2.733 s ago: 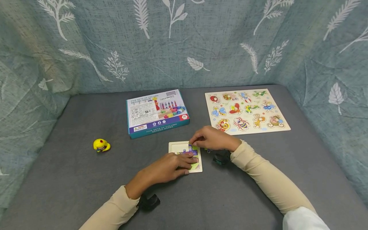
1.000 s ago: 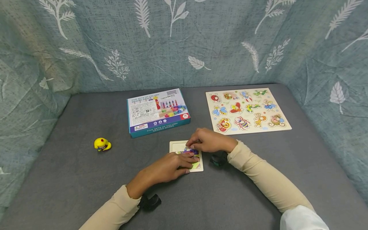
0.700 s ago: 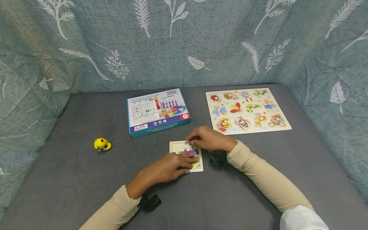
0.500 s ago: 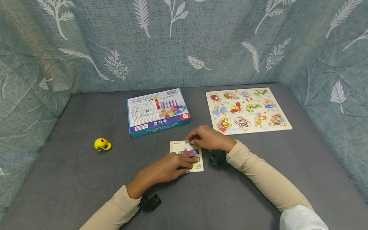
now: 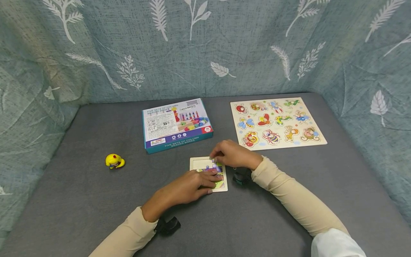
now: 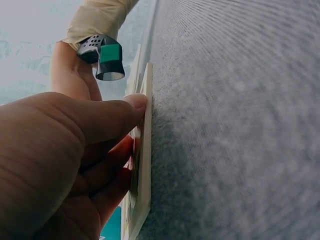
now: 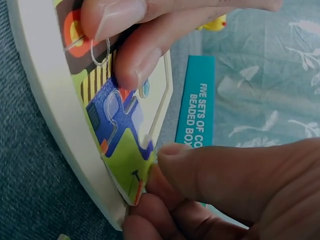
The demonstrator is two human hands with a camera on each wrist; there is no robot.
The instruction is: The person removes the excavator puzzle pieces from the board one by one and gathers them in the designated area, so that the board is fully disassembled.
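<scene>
A small wooden jigsaw board (image 5: 200, 158) lies at the middle of the table, its lower part covered by picture pieces. My left hand (image 5: 189, 187) rests on these pieces with its fingers extended; in the left wrist view its thumb (image 6: 135, 101) touches the board's edge. At the board's far right corner, my right hand (image 5: 236, 155) pinches a green jigsaw piece (image 7: 125, 162) between thumb and fingers. That piece lies against the blue-and-purple part of the picture, its outer edge near the frame's rim. Part of it is hidden by the fingers.
Behind the board lies a teal-edged bead-set box (image 5: 178, 125). A wooden insect puzzle (image 5: 277, 123) is at the back right, a yellow toy figure (image 5: 113, 161) at the left. Something small (image 5: 234, 169) shows beneath the right wrist. A leaf-patterned curtain (image 5: 205, 50) surrounds the table.
My right hand dipped toward the middle of the board with the green piece, then moved back to the far right corner, lately shifting slightly right. The left hand has stayed in place.
</scene>
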